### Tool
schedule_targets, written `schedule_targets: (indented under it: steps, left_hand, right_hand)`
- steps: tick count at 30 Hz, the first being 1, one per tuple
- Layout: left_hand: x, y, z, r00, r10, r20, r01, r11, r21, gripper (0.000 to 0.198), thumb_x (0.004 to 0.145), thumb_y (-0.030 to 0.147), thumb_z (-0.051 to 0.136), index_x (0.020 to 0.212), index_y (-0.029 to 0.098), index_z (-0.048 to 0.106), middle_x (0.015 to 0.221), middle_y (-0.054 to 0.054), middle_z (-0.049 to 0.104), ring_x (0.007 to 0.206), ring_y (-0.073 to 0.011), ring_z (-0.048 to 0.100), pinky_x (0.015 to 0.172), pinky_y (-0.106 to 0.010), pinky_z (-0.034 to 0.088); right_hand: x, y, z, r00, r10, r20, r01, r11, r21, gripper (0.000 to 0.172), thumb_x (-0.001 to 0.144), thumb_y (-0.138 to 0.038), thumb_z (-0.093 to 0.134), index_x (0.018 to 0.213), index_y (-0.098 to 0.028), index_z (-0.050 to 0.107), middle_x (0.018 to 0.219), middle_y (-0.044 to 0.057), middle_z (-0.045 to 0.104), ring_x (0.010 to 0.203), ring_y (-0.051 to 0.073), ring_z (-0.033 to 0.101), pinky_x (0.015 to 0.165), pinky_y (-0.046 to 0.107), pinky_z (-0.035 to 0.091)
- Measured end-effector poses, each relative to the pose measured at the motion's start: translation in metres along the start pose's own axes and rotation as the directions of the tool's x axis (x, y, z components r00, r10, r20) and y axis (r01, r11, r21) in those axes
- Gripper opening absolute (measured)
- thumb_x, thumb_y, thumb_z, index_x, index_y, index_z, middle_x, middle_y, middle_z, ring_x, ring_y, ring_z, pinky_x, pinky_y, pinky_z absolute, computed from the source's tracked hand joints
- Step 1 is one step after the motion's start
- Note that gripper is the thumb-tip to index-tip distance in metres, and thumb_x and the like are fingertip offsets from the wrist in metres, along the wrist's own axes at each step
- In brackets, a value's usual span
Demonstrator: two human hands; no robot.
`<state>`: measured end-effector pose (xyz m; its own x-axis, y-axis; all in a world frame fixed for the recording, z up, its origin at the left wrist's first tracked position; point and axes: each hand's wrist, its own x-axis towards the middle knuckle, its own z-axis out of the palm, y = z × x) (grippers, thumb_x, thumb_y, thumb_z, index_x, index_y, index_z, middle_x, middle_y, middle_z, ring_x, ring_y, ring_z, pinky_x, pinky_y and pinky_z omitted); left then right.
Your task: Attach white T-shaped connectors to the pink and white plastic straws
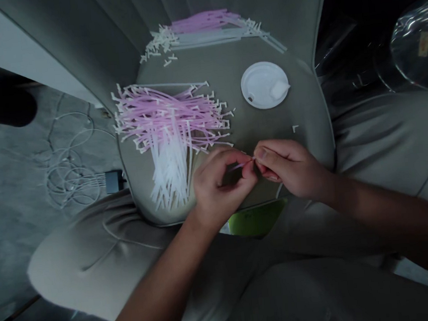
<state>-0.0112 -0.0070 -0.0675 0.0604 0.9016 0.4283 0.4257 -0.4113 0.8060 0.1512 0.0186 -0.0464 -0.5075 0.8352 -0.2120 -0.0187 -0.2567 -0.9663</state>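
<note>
My left hand and my right hand meet over the front of a grey cushioned seat. Both pinch the same thin pink plastic stick, fingertips pressed together at its end. Just left of my hands lies a pile of pink sticks with small white end pieces, and under it a fan of white sticks. A second bundle of pink and white sticks lies at the back of the seat.
A white round plastic lid rests on the seat's right side, one loose white end piece near it. White cables with a small adapter lie on the floor left. A green object shows under the seat edge. Clear plastic wrap sits at right.
</note>
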Motion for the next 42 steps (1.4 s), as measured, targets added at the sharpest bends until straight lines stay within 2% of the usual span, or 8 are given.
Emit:
schedule_targets:
  steps: [13,17,21,24,28,37,42]
  left_hand:
    - [-0.001,-0.002,0.003,0.999,-0.033,0.000,0.033,0.999,-0.014,0.010,0.077,0.009,0.067,0.082,0.017,0.063,0.076,0.001,0.065,0.072,-0.0096,0.061,0.068,-0.022,0.049]
    - [0.004,-0.001,-0.001,0.998,-0.037,0.045,0.035,0.999,0.029,0.008,0.078,0.011,0.067,0.080,0.017,0.063,0.074,0.002,0.065,0.069,-0.0087,0.060,0.066,-0.021,0.048]
    - [0.007,0.002,-0.006,0.998,-0.043,0.052,0.041,0.999,0.033,0.008,0.078,0.012,0.068,0.081,0.018,0.064,0.075,0.002,0.066,0.070,-0.0095,0.060,0.068,-0.023,0.048]
    - [0.006,0.003,-0.006,0.998,-0.044,0.038,0.043,0.999,0.017,0.008,0.078,0.012,0.068,0.082,0.018,0.064,0.077,0.001,0.067,0.071,-0.0101,0.061,0.068,-0.024,0.049]
    - [0.005,0.003,-0.005,0.999,-0.042,0.023,0.041,0.999,0.017,0.010,0.079,0.012,0.069,0.084,0.019,0.064,0.078,0.001,0.066,0.072,-0.0100,0.061,0.069,-0.024,0.049]
    - [0.005,0.001,-0.005,0.999,0.034,0.037,-0.038,0.994,0.104,0.007,0.080,0.013,0.066,0.083,0.019,0.063,0.077,0.002,0.065,0.072,-0.0101,0.061,0.070,-0.024,0.049]
    - [0.003,0.001,-0.003,1.000,0.004,0.012,-0.005,0.996,0.088,0.008,0.079,0.014,0.067,0.082,0.020,0.063,0.077,0.002,0.065,0.072,-0.0104,0.061,0.069,-0.024,0.050]
  right_hand:
    - [0.000,0.005,-0.001,1.000,0.006,-0.008,-0.006,0.998,-0.066,0.040,0.098,-0.039,0.047,0.064,-0.018,0.045,0.059,-0.005,0.040,0.056,0.006,0.037,0.052,0.022,0.029]
    - [0.003,0.005,0.002,0.997,0.050,-0.061,-0.050,0.999,0.004,0.041,0.097,-0.040,0.047,0.063,-0.018,0.046,0.058,-0.006,0.041,0.052,0.006,0.036,0.049,0.022,0.029]
    - [0.005,0.005,0.004,0.995,0.078,-0.062,-0.073,0.994,0.087,0.043,0.096,-0.045,0.047,0.063,-0.017,0.049,0.056,-0.006,0.042,0.049,0.005,0.035,0.047,0.022,0.029]
    - [0.006,0.007,0.004,0.995,0.076,-0.066,-0.069,0.993,0.095,0.048,0.096,-0.049,0.046,0.060,-0.018,0.045,0.053,-0.006,0.040,0.048,0.005,0.035,0.047,0.021,0.029]
    - [0.005,0.007,0.003,0.994,0.070,-0.088,-0.063,0.995,0.078,0.048,0.095,-0.050,0.048,0.060,-0.017,0.049,0.054,-0.005,0.041,0.047,0.005,0.035,0.046,0.022,0.029]
    - [0.006,0.007,0.008,0.989,0.076,-0.129,-0.063,0.993,0.099,0.049,0.092,-0.053,0.051,0.059,-0.018,0.045,0.053,-0.006,0.039,0.046,0.005,0.036,0.043,0.021,0.028]
    - [0.004,0.005,0.009,0.991,0.068,-0.119,-0.056,0.994,0.099,0.049,0.092,-0.054,0.051,0.059,-0.018,0.043,0.053,-0.006,0.038,0.046,0.005,0.034,0.044,0.021,0.029]
